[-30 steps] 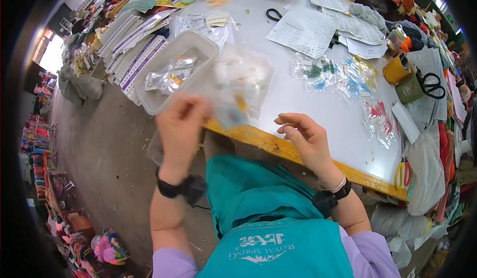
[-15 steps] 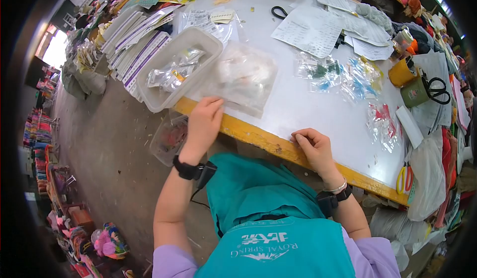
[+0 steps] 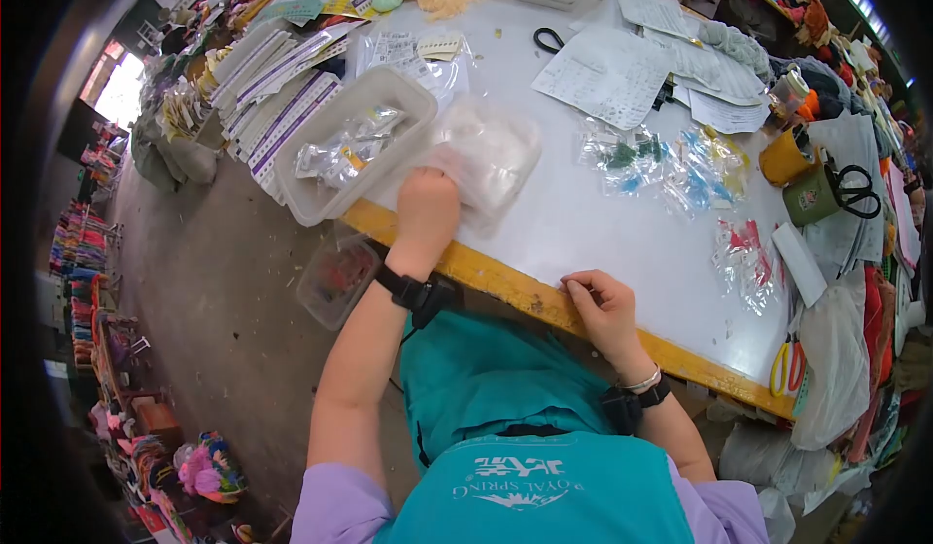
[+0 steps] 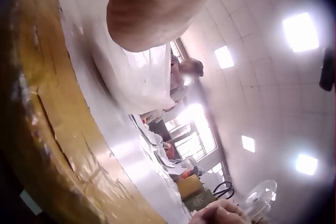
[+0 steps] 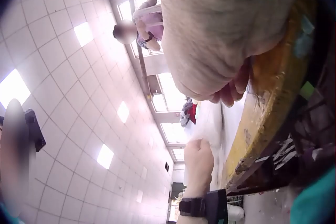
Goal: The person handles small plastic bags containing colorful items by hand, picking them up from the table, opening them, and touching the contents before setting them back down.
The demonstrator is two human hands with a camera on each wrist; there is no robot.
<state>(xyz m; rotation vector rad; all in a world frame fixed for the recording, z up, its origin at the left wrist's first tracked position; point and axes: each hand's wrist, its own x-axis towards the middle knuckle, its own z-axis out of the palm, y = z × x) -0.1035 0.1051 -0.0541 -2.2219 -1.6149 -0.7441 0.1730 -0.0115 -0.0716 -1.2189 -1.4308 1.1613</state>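
Note:
My left hand [image 3: 428, 209] reaches over the table's near edge to a large clear plastic bag [image 3: 501, 170]. Its fingertips are blurred and partly covered by the plastic, so I cannot tell whether they grip it. In the left wrist view, the bag [image 4: 142, 79] stands up in a fold beside the hand. Farther right, my right hand [image 3: 604, 313] rests at the yellow table edge [image 3: 520, 293], fingers loosely curled, thumb near the index finger and no object visible in it. Left of the bag sits an open plastic tub [image 3: 394, 170] with small silvery packets [image 3: 335, 160] inside.
Small clear packets with green and blue pieces [image 3: 632, 160] and red pieces [image 3: 746, 252] lie on the table. Behind them are printed sheets [image 3: 603, 77] and black-handled scissors [image 3: 547, 40]. Scissors [image 3: 789, 364] lie at the right edge. A lower tub [image 3: 335, 281] sits below table level.
My left hand, blurred near a small packet at first, moved to the table edge, then forward onto the large bag, which has shifted and bunched up. The right hand stayed near the edge, fingers drawn in.

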